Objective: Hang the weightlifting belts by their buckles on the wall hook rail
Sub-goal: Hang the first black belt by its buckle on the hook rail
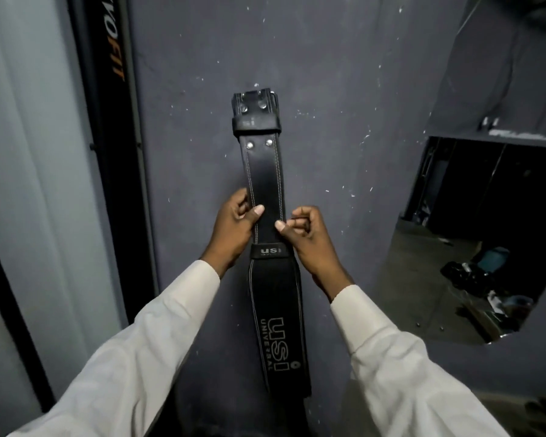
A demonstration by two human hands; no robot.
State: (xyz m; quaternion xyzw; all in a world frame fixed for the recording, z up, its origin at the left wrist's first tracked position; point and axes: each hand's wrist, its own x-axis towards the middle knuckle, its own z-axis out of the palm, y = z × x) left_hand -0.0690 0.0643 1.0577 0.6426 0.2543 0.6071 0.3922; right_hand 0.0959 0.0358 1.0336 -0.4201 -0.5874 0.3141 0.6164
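Hanging straight down the middle of the head view, a black leather weightlifting belt (265,171) lies flat against a dark purple-grey wall (328,89) flecked with white chips. Its buckle (267,95) end is uppermost, a little above the centre of the frame, with a metal edge showing at the top and two pairs of rivets below it. What the buckle is caught on cannot be made out. A leather band wraps the strap just under the upper rivets. From there the narrow, white-stitched strap runs down to a small keeper loop (270,250) marked "USI". Below the loop the belt widens into a panel printed "USI UNIVERSAL", which reaches towards the bottom of the frame.

Both hands meet on the narrow strap just above the keeper loop, at centre frame. The left hand (234,228) grips the strap's left edge: the thumb lies across the front and the fingers curl round behind. The right hand (309,238) is bunched tight at the right edge, fingers curled in, thumb tip pressed onto the face of the leather so that it pinches that side. White sleeves (158,342) run from both wrists down to the lower corners.

At the upper left a black upright strip (108,58) with orange lettering ending in "FIT" stands against a paler surface. On the right side of the frame a mirror (438,263) is fixed to the wall, reflecting a floor and some dark, indistinct items.
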